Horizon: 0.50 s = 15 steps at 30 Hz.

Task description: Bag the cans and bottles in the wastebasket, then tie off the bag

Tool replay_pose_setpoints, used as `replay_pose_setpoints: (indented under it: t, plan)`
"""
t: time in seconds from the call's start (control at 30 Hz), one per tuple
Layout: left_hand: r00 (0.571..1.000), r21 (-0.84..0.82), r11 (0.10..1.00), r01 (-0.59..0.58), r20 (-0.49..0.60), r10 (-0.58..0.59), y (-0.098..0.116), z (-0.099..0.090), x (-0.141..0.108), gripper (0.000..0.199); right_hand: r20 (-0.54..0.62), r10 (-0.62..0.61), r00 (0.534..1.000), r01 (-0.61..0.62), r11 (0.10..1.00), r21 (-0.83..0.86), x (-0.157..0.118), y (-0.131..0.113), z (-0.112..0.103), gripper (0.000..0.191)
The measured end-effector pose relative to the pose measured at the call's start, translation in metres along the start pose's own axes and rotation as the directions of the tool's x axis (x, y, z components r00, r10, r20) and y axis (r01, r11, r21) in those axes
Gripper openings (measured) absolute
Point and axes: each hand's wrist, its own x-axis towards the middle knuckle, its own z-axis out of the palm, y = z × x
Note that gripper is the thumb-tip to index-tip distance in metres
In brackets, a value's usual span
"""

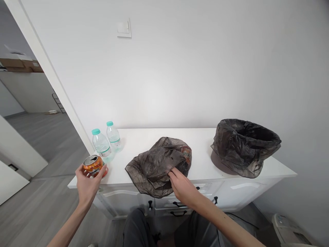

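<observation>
My left hand [88,181] has its fingers around an orange can [94,165] at the left end of the white cabinet top. Something red shows just behind and below the can. My right hand [180,183] pinches the edge of a dark translucent plastic bag [156,164] lying at the middle of the cabinet. Through the bag's right side a reddish item [186,154] shows. Two clear bottles with teal caps, one nearer [101,144] and one farther [113,134], stand upright beyond the can.
At the right end of the white cabinet [202,144] stands a bin [222,163] lined with a dark bag [238,147]. A wall with a light switch [124,28] rises behind. An open doorway is at the left, and a pale appliance [289,231] sits at the lower right.
</observation>
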Motion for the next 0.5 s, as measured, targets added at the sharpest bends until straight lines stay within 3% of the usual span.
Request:
replay_pose_setpoints:
  t: [0.13, 0.5]
  plan:
    - [0.997, -0.033, 0.997, 0.075, 0.0, -0.075, 0.001, 0.002, 0.009, 0.102, 0.072, 0.048, 0.996, -0.041, 0.994, -0.099, 0.023, 0.005, 0.001, 0.059]
    - [0.999, -0.023, 0.999, 0.03, 0.014, -0.03, 0.008, 0.021, 0.025, 0.096, 0.115, 0.142, 0.983, -0.109, 0.961, -0.254, 0.059, 0.013, 0.0, 0.059]
